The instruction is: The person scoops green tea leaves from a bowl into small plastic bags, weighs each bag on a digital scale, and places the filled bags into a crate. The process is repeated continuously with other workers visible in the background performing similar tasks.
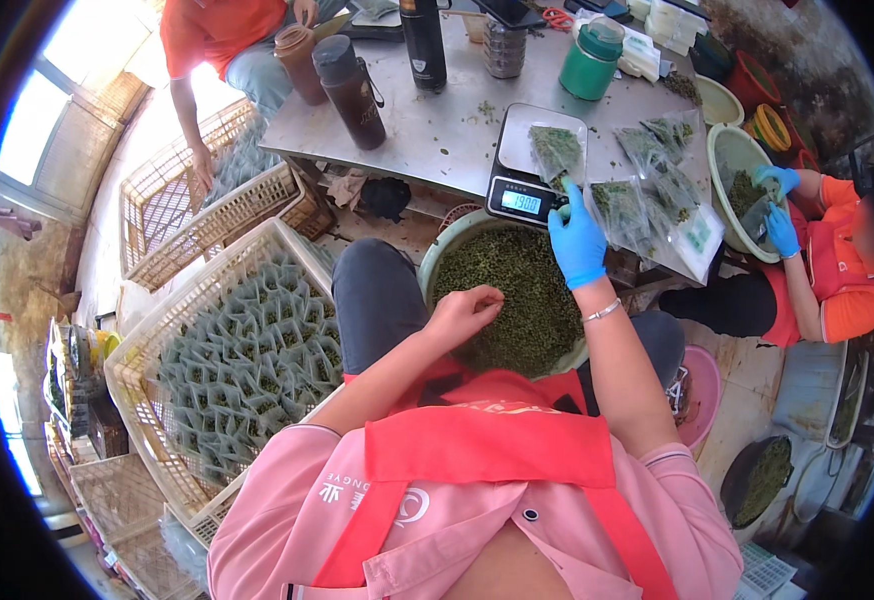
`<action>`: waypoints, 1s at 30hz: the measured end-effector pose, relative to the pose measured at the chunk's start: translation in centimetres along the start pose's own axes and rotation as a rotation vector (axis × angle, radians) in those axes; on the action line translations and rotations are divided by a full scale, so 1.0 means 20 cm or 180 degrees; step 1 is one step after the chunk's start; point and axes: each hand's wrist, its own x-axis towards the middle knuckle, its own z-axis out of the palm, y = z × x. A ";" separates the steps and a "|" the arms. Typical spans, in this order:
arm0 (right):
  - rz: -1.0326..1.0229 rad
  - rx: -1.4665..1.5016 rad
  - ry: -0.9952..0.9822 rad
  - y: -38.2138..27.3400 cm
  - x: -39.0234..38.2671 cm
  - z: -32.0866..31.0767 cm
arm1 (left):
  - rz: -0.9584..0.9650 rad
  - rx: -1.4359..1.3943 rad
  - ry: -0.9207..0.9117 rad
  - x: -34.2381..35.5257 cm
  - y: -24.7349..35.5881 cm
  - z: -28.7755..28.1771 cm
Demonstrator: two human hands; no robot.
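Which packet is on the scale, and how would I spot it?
Find the grey metal table, then the small scale at its near edge. The clear packet of green leaves lies on its pan, with the blue-gloved right hand touching it; the other packets lie on the table.

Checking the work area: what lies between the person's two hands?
In the head view, only loose green leaves in the basin lie between the bare left hand and gloved right hand.

**Surroundings noted at the packing station**

I see a white lattice crate (162, 340) full of small sealed pouches at the left. On the steel counter (437, 130) stand a brown bottle (352, 90), a black flask (424, 42) and a green jar (590, 60). A co-worker in orange (837, 270) sits at the right beside a pale bowl (729, 160).
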 end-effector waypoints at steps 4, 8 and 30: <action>-0.0003 -0.0912 -0.0198 0.02 0.17 0.02 | -0.0016 0.0220 -0.0098 0.00 0.06 0.00; -0.0019 -0.0001 -0.0095 0.12 0.16 0.04 | -0.0022 0.0257 -0.0149 -0.02 0.09 -0.03; -0.0076 0.0123 -0.0518 0.02 -0.02 -0.06 | 0.0268 0.0581 0.0059 0.02 0.18 -0.02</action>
